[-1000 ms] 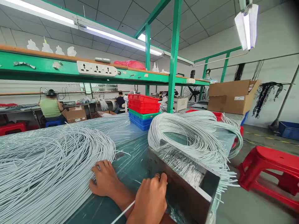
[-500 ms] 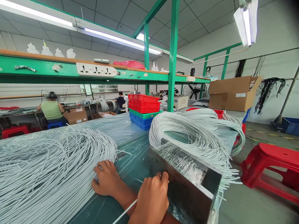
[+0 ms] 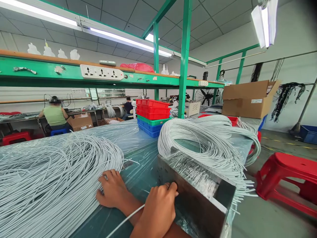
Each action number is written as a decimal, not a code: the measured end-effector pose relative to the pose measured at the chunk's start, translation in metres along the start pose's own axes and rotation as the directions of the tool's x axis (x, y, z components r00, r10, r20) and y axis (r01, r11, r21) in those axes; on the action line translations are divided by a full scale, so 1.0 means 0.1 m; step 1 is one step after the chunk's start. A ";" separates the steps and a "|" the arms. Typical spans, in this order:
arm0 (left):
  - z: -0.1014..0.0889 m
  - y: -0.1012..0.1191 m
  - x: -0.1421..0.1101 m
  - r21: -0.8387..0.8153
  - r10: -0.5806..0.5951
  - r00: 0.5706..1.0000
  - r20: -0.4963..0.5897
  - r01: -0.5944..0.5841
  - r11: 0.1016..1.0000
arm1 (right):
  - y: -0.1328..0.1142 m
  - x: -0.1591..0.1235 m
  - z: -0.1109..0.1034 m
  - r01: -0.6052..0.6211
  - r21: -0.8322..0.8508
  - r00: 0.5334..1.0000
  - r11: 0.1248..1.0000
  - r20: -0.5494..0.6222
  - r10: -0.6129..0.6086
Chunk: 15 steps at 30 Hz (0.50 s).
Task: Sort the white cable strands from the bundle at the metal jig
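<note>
left hand (image 3: 114,190): lies palm down, fingers spread, on the near edge of the big pile of white wires (image 3: 53,180); it presses the strands rather than closing on any one. against the picture a second ago it has hardly shifted, which suggests it is only keeping the pile steady.
right hand (image 3: 158,210): curled shut around a single white wire (image 3: 125,219) that runs out from under the fist toward the lower left; the fingertips touch the near wall of the metal box (image 3: 198,201). half a second ago the wire looked straighter; now it bows and reaches lower, so my guess is that the hand is feeding or pulling it at the box.
metal box: sits at the table's near right corner, just beside the right hand, its top shiny and streaked; what is inside cannot be made out.
second bundle of wires (image 3: 210,145): looped behind and to the right of the box, cut ends hanging over the table edge. unchanged.
table (image 3: 138,155): covered with clear plastic sheet.
surroundings: stacked red, green and blue trays (image 3: 151,117) farther back, a cardboard box (image 3: 247,99) at right, a red stool (image 3: 289,177) on the floor, a green shelf (image 3: 49,71) overhead, and another person (image 3: 54,114) seated well apart at a far bench.
</note>
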State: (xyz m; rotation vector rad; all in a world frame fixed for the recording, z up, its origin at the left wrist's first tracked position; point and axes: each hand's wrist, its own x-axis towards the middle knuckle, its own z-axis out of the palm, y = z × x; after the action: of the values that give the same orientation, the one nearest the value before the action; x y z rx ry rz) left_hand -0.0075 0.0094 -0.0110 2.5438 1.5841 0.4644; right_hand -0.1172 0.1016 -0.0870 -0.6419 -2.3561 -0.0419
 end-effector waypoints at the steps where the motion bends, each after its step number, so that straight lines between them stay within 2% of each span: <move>1: 0.00 -0.01 0.00 -0.008 0.004 1.000 -0.008 -0.004 1.000 | 0.00 0.00 0.01 0.004 -0.001 1.000 1.000 -0.006 -0.004; 5: -0.01 0.00 -0.01 -0.035 -0.003 1.000 -0.025 0.002 0.999 | 0.01 -0.01 0.04 0.019 -0.020 0.999 1.000 -0.030 -0.020; 11: -0.03 0.03 0.00 -0.050 -0.021 1.000 0.001 0.021 0.999 | 0.01 -0.01 -0.05 0.049 0.006 0.996 0.999 -0.079 -0.049; 13: -0.04 0.04 0.00 -0.059 -0.046 0.999 0.020 0.047 0.997 | -0.06 -0.01 -0.06 0.051 0.088 0.997 0.995 -0.053 -0.047; 15: -0.05 0.04 0.00 -0.071 -0.074 0.996 0.040 0.077 0.995 | -0.19 -0.04 -0.04 0.014 0.284 0.998 0.959 0.051 -0.030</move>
State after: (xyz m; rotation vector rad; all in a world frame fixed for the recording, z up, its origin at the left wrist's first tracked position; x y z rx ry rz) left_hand -0.0054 0.0075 -0.0052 2.4162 1.6135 0.4553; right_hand -0.1211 0.0828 -0.0841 -0.4809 -2.3610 0.3024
